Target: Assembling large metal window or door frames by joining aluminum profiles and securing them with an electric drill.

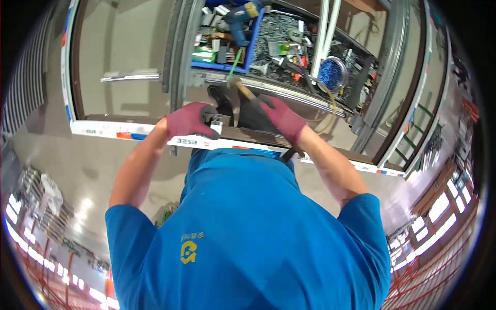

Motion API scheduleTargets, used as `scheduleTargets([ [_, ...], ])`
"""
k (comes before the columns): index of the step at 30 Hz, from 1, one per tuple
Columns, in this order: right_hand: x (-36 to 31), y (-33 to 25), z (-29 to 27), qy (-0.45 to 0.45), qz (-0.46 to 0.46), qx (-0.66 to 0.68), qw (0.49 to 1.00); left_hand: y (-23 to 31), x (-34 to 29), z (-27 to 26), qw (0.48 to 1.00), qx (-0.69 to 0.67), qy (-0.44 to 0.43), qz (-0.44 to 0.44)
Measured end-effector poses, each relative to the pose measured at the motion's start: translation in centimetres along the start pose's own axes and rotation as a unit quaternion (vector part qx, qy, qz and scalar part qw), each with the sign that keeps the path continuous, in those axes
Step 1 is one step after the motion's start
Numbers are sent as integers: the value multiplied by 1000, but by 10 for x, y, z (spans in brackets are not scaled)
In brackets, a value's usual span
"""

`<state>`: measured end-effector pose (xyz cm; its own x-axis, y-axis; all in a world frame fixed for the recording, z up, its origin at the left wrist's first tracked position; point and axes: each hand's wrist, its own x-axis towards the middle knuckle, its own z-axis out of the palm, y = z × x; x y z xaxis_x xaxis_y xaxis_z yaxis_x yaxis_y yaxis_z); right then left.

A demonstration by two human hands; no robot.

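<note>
My left hand (191, 120), in a maroon glove with dark grey fingertips, pinches a small shiny metal piece (217, 123) against the near bar of a brown frame (248, 136). White printed film covers the bar's outer face. My right hand (281, 116), gloved alike, is closed round the wooden handle of a hammer (246, 90). The hammer's head points away from me, beyond the bar and a little right of the metal piece, touching neither. The exact shape of the metal piece is partly hidden by my left fingers.
Past the bar stands a blue bin (248, 59) holding a cordless drill (238, 23) and small boxes. Beside it lie heaped screws (279, 33) and a round tub of blue pieces (331, 73). Grey metal rails (178, 57) cross beneath the frame. A thin hose (332, 106) hangs at right.
</note>
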<state>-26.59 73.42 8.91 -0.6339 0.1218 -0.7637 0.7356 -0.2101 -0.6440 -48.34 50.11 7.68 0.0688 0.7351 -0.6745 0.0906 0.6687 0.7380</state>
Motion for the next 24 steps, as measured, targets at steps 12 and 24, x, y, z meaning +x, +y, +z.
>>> scheduleTargets([
  [12,-24,22,-73,163,47,236,957,89,107,57,966,137,158,155],
  [24,115,220,-385,342,253,-354,833,1,-43,16,904,312,293,27],
])
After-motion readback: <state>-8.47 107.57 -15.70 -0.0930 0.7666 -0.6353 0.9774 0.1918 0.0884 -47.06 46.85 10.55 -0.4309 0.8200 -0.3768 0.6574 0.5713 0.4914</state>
